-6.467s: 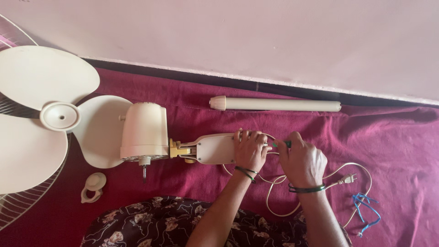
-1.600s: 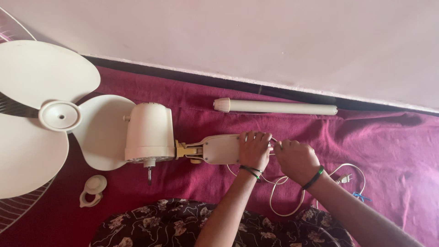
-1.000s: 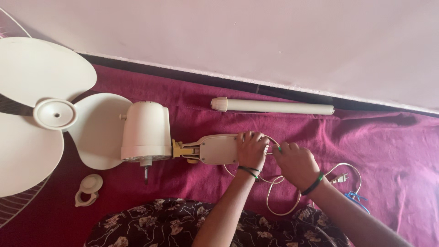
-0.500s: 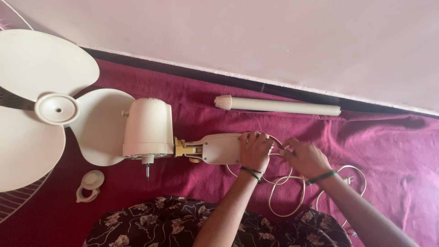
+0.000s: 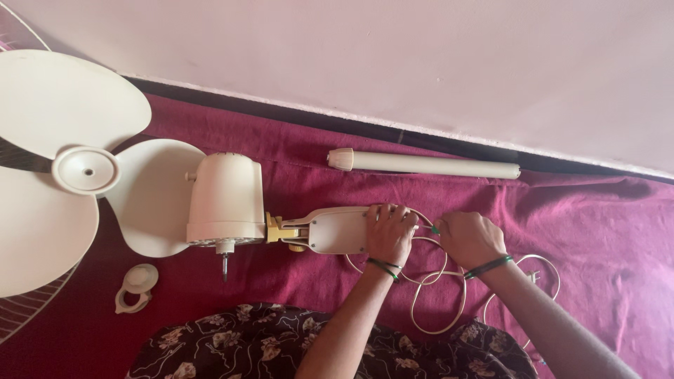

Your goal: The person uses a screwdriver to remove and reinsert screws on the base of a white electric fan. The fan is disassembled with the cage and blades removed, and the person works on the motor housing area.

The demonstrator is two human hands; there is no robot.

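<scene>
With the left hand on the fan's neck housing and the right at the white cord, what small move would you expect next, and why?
Probably the right hand draws the white cord a little further out. The left hand braces the fan's neck housing, the right hand's grip pinches the cord beside it, and slack already loops on the maroon cloth.

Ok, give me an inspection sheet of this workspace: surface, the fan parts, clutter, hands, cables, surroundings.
Surface: maroon cloth, wrinkled, spread on the floor.
Job's things: cream fan motor housing lying on its side, blades attached; neck casing joined at a yellow pivot.
Clutter: cream stand tube near the wall; small cream cap below the blades.
Hands: left hand grips the neck casing end; right hand pinches something small and green.
Cables: white cord looped under both wrists, its plug to the right.
Surroundings: pale wall; wire fan guard at left edge; floral fabric in the foreground.
</scene>
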